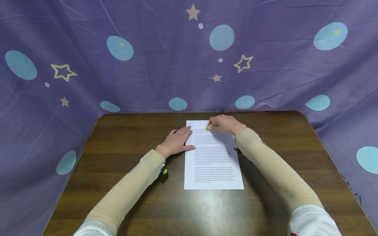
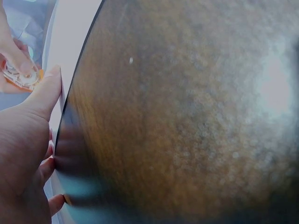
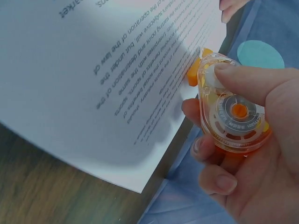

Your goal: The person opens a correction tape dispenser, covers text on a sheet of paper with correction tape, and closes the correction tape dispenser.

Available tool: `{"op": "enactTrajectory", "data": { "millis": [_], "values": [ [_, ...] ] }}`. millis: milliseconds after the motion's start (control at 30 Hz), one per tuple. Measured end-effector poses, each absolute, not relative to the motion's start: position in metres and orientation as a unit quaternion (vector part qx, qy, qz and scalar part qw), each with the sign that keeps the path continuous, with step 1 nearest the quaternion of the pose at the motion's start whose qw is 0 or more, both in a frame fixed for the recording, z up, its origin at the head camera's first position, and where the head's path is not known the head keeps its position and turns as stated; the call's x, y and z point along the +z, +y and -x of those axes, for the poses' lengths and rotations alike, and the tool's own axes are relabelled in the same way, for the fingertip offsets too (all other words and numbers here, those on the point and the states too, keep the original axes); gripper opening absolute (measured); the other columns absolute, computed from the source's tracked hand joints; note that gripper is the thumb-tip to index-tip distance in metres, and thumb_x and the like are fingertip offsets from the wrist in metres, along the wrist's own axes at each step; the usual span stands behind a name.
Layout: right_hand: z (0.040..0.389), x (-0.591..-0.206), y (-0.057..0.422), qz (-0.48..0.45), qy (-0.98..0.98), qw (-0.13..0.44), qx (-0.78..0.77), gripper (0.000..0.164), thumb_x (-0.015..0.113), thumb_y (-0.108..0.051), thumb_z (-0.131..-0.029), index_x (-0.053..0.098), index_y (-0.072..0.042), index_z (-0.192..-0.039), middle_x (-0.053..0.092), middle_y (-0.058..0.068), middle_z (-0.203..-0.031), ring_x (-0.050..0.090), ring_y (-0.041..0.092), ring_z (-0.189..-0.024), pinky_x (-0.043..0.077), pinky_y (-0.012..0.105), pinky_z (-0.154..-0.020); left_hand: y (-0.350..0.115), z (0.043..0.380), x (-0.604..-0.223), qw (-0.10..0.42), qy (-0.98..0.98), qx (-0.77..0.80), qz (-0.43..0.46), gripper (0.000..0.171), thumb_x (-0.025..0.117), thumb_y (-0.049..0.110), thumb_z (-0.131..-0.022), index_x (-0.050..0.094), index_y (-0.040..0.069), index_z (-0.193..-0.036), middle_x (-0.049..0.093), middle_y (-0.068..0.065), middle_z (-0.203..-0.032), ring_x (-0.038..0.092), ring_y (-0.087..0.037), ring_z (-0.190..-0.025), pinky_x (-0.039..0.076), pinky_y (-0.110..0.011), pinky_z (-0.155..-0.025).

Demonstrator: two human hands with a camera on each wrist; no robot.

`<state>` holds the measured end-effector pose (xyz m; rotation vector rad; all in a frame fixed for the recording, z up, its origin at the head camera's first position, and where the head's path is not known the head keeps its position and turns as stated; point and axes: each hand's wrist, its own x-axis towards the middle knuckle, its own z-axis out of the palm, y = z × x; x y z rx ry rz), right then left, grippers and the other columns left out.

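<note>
A printed sheet of paper [image 1: 212,177] lies on the wooden table, its lines of text running across it. My right hand [image 1: 225,124] grips a correction tape dispenser [image 3: 233,112] between thumb and fingers, over the top of the sheet. The dispenser is clear plastic with an orange hub and an orange tip; in the right wrist view its tip is right at the upper text lines. My left hand [image 1: 177,141] rests with spread fingers on the sheet's left edge, the thumb lying on the paper.
The brown wooden table [image 1: 118,137] spreads around the sheet. Behind it hangs a purple curtain [image 1: 165,72] with stars and blue ovals, close along the table's far edge. A small dark device [image 1: 163,173] sits under the left wrist.
</note>
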<state>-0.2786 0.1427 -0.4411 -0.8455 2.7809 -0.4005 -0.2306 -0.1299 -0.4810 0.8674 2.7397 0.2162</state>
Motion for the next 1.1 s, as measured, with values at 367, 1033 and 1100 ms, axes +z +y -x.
{"op": "enactTrajectory", "data": {
  "millis": [367,1033,1100],
  "values": [
    [0.28,-0.439,0.133,0.289,0.945,0.105,-0.114,0.017,0.072,-0.025,-0.101,0.074,-0.016,-0.114,0.074,0.001,-0.107,0.069,0.023,-0.096,0.056,0.048,-0.084,-0.13,0.229,-0.48,0.13,0.942,0.077,-0.298,0.088,0.058,0.061,-0.101,0.032,0.005,-0.163,0.021,-0.013,-0.172,0.02,-0.028,-0.159,0.02,-0.057,-0.124],
    [0.277,-0.439,0.139,0.277,0.954,0.085,-0.082,0.011,0.075,-0.024,-0.098,0.075,-0.015,-0.106,0.072,-0.001,-0.095,0.064,0.02,-0.081,0.055,0.045,-0.069,-0.129,0.229,-0.48,0.123,0.943,0.077,-0.299,0.087,0.059,0.061,-0.1,0.035,0.005,-0.162,0.023,-0.014,-0.172,0.021,-0.029,-0.159,0.021,-0.058,-0.124],
    [0.276,-0.439,0.143,0.274,0.954,0.089,-0.082,0.011,0.074,-0.024,-0.099,0.075,-0.016,-0.106,0.072,-0.001,-0.095,0.063,0.02,-0.08,0.054,0.044,-0.068,-0.129,0.23,-0.481,0.122,0.944,0.074,-0.299,0.087,0.059,0.061,-0.1,0.035,0.005,-0.162,0.023,-0.014,-0.172,0.021,-0.028,-0.159,0.021,-0.058,-0.124]
  ]
}}
